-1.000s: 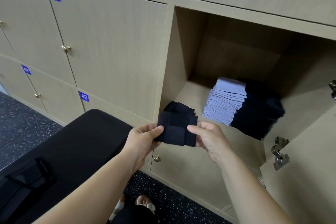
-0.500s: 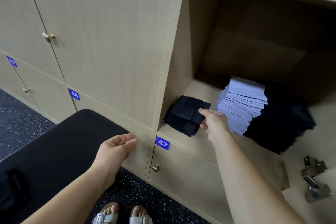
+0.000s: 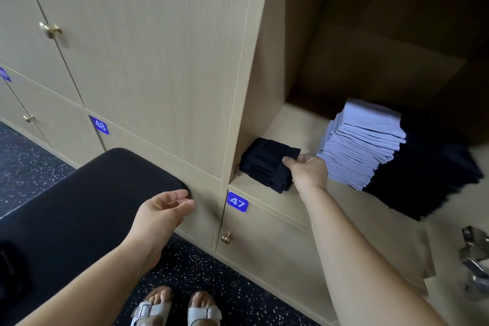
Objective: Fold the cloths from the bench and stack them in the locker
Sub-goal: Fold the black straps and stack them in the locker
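Note:
A small stack of folded dark navy cloths [image 3: 267, 161] sits at the front left corner of the open locker [image 3: 299, 124]. My right hand [image 3: 308, 171] reaches into the locker and pinches the right edge of the top dark cloth. My left hand [image 3: 164, 210] hovers over the end of the black padded bench [image 3: 79, 209], fingers loosely curled and holding nothing. To the right in the locker stand a tall stack of light blue folded cloths [image 3: 362, 143] and a dark stack [image 3: 426, 174] behind it.
Closed locker doors with brass knobs [image 3: 50, 30] and blue number tags 48 [image 3: 100, 125] and 47 [image 3: 237, 202] fill the wall. A metal hinge [image 3: 476, 264] of the open door juts at the right edge. A dark bag [image 3: 10, 267] lies on the bench. My sandalled feet [image 3: 176, 309] stand on speckled floor.
Both hands held the folded dark cloth before the locker; my right hand has since carried it onto the small dark stack inside, while my left hand let go and dropped toward the bench.

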